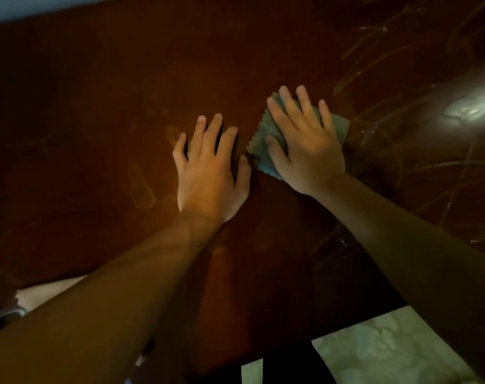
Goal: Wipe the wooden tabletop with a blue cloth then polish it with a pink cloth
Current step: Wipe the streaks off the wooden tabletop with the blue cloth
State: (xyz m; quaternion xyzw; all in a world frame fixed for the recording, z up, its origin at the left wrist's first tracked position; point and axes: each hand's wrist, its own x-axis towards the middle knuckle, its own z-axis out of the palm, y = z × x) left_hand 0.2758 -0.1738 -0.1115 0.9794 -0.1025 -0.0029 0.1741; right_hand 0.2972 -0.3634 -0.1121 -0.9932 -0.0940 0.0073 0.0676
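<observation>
Pressing flat on a small grey-blue cloth with a pinked, zigzag edge [259,149], the right hand [305,142] has its fingers straight and spread, so the palm bears down over most of the fabric and only the left edge and a corner past the little finger show. That open, flat contact, with nothing curled or pinched, suits wiping: it keeps the whole cloth against the surface instead of bunching it. The cloth lies near the middle of the dark reddish-brown wooden worktop [97,106], just right of the left hand [210,173].

The left hand also lies open, fingers extended and slightly fanned, palm on bare wood and holding nothing. Its thumb comes close to the cloth's zigzag edge; whether they touch I cannot tell. It probably serves as a brace for the lean forward, since both forearms reach well out from the near edge.

To the right the wood shows pale streaks and a bright glare spot [468,109], possibly damp traces or scratches; the dim light does not settle which. On the left, faint dull smudges remain, suggesting the blue-cloth wipe is only partly through. A pale cloth with a jagged edge [38,293] lies at the near left under the forearm; its colour is unclear, so it may or may not be the pink polishing one.
</observation>
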